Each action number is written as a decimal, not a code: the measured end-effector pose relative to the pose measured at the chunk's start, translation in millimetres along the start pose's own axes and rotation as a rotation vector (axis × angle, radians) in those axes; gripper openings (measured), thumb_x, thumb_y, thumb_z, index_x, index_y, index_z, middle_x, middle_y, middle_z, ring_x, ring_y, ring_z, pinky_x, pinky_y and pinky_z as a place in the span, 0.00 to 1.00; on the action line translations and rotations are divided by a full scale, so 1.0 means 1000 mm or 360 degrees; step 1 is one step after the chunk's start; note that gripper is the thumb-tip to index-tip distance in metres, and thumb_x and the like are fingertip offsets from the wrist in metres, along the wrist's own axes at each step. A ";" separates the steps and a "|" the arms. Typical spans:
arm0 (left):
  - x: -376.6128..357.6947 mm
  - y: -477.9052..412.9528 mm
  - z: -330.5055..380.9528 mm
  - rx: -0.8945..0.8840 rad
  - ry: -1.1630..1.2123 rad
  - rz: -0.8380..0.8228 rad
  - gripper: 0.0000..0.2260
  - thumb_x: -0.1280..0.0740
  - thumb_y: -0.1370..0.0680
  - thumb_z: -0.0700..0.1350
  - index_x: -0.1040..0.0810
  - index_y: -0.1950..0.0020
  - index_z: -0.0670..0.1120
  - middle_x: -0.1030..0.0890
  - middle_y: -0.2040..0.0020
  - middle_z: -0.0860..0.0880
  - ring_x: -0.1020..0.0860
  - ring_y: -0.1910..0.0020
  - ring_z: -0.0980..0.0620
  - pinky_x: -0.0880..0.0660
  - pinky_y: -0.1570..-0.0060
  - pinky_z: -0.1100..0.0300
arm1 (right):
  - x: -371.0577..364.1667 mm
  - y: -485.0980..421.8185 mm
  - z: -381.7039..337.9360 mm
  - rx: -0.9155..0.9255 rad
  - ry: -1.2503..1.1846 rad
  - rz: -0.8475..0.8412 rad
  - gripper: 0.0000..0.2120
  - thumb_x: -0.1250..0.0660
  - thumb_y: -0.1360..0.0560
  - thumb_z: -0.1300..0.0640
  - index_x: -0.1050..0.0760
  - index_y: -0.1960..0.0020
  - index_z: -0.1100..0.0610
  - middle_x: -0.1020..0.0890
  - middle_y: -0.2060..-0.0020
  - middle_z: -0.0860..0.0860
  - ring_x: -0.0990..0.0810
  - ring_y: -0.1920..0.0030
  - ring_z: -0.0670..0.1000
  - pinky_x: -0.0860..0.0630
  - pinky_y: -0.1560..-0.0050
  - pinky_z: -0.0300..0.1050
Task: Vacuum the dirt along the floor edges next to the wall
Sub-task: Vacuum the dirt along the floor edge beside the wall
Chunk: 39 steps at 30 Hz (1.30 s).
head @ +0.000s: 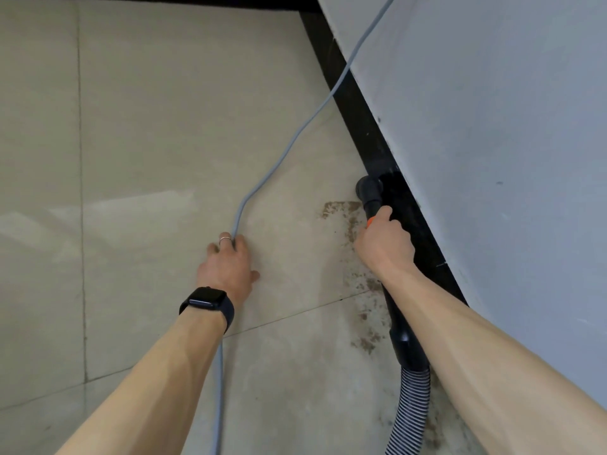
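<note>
My right hand (384, 239) grips the black vacuum wand just behind its nozzle (371, 190), which sits on the floor against the black baseboard (354, 106) of the white wall (492, 126). The wand runs back under my forearm into a ribbed grey hose (410, 408). Brown dirt (358, 221) is smeared on the beige tiles beside the nozzle, and more patches trail back along the edge. My left hand (228, 266) holds the grey power cord (285, 149) between its fingers, above the floor left of the dirt. A black watch sits on that wrist.
The cord runs from my left hand up and right across the baseboard and over the wall, and back down past my left forearm. Beige floor tiles (131, 126) with thin grout lines stretch to the left. A dark strip borders the far end of the floor.
</note>
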<state>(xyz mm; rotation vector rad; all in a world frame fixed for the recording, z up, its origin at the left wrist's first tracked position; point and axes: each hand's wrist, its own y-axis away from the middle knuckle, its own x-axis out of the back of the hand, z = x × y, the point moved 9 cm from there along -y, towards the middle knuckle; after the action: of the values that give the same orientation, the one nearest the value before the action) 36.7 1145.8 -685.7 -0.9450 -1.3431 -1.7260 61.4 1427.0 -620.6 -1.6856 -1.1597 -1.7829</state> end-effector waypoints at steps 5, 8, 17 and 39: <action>-0.002 0.000 -0.001 0.0000 0.0002 0.0013 0.28 0.33 0.21 0.54 0.39 0.28 0.43 0.38 0.29 0.43 0.33 0.32 0.41 0.24 0.49 0.50 | -0.004 -0.006 0.002 -0.0030 -0.0140 -0.0011 0.21 0.39 0.16 0.53 0.40 0.29 0.61 0.23 0.42 0.61 0.22 0.49 0.61 0.29 0.58 0.52; -0.002 -0.001 -0.001 -0.0003 0.0014 0.0028 0.27 0.32 0.21 0.54 0.38 0.29 0.43 0.37 0.30 0.42 0.33 0.32 0.41 0.24 0.50 0.49 | 0.001 -0.013 0.000 -0.0044 -0.0189 -0.0041 0.19 0.39 0.16 0.51 0.38 0.31 0.60 0.25 0.48 0.59 0.26 0.54 0.58 0.29 0.58 0.52; -0.004 -0.004 -0.001 0.0002 0.0000 0.0026 0.23 0.33 0.21 0.52 0.35 0.33 0.42 0.36 0.32 0.43 0.33 0.34 0.40 0.26 0.55 0.50 | 0.007 -0.018 -0.001 -0.0043 -0.0548 -0.0211 0.20 0.36 0.19 0.47 0.32 0.34 0.58 0.22 0.46 0.58 0.19 0.52 0.60 0.22 0.55 0.49; -0.052 0.126 0.093 0.0252 0.1489 -0.0755 0.24 0.29 0.38 0.45 0.25 0.43 0.43 0.18 0.54 0.45 0.19 0.54 0.45 0.21 0.50 0.47 | -0.077 0.082 -0.049 -0.0445 -0.2340 -0.0848 0.09 0.31 0.18 0.55 0.24 0.47 0.60 0.21 0.60 0.53 0.22 0.66 0.50 0.23 0.62 0.46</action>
<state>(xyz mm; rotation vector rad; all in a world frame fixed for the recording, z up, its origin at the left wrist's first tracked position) 181.9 1220.1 -660.7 0.3219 -1.0501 -1.9699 108.9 1323.8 -666.7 -3.2157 -2.0615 -0.6314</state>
